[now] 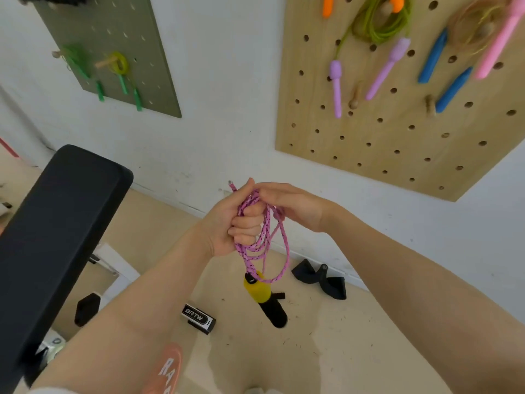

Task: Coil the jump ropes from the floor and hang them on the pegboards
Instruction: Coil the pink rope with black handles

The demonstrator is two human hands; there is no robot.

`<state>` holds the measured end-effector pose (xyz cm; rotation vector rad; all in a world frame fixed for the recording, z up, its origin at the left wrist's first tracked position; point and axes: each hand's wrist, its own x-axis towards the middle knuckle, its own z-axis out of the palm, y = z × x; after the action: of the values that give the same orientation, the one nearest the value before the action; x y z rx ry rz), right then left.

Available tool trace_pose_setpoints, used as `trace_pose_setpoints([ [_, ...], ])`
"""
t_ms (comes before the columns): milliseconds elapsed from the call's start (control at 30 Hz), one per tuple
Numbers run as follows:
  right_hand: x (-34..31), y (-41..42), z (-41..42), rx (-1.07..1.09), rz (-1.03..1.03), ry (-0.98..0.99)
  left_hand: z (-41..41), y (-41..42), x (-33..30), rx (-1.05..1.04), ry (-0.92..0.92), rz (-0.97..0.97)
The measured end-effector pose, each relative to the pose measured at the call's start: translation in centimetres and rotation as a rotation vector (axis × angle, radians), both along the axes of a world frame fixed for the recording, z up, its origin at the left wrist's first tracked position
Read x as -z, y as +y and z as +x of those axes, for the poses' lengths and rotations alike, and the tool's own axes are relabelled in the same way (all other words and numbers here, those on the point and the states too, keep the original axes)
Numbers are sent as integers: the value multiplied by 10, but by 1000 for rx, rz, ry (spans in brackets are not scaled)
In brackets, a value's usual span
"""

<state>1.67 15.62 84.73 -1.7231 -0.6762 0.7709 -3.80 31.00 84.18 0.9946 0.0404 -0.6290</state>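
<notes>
A pink braided jump rope hangs in several loops from my left hand, whose curled fingers grip the bundle. Its yellow and black handle dangles below the loops. My right hand pinches the rope at the top of the coil, right beside my left thumb. A frayed rope end sticks up above my left hand. On the wall ahead, the wooden pegboard carries several coiled ropes with orange, purple, blue and pink handles. A green pegboard to the left holds green ropes.
A black padded bench stands at my left. On the tan floor lie a black strap handle, a small black and white case and a black foot piece. An orange slipper shows at the bottom.
</notes>
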Motion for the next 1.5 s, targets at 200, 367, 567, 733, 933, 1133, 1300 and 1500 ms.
trace_pose_setpoints([
  [200, -9, 10, 9, 3, -81, -78, 2, 20, 3, -84, 32, 126],
  [367, 2, 9, 16, -19, -127, -12, 9, 27, 11, -233, -51, 129],
  [567, 13, 0, 27, 282, 295, 400, 13, 33, 23, -329, -19, -9],
  [733, 13, -5, 37, 348, 339, 371, 13, 17, 27, -410, -24, -189],
  [933, 9, -38, 55, 352, 20, 11, 15, 5, 35, -447, -14, -24],
  [1133, -4, -42, 48, 105, -171, -105, 26, -25, 26, -425, -59, 119],
  [1300, -3, -46, 44, 34, -222, -140, 25, -48, 29, -450, -37, 198],
  [1500, -8, -44, 51, 53, -431, -427, 20, -57, 35, -402, -38, 184],
])
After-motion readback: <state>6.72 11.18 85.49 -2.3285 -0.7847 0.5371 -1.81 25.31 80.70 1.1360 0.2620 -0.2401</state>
